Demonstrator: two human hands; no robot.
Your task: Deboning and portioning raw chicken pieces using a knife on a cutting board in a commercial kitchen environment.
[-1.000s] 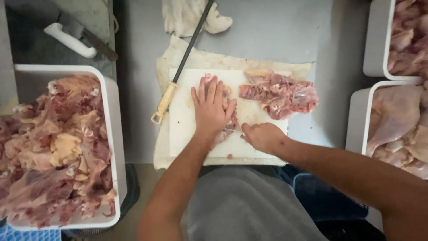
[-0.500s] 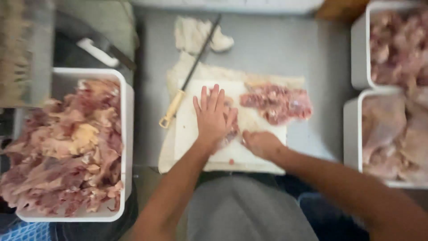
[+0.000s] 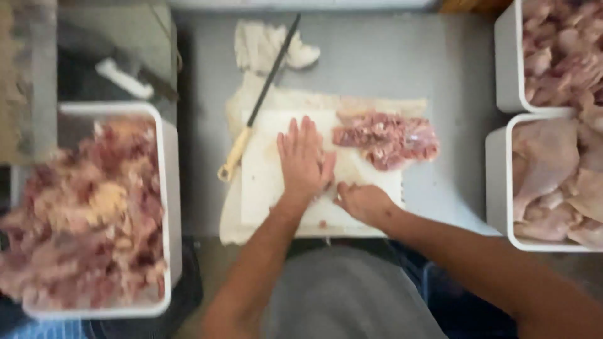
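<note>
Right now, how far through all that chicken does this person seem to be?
Looks midway. The left bin is heaped with cut scraps, and an opened piece lies on the white board. The left hand presses flat on the board, the right hand beside it. Whole pieces still fill the right bin.

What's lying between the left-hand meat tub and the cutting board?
In the head view, bare grey table, then a sharpening steel whose pale handle rests by the cutting board edge, on the cloth under it.
</note>
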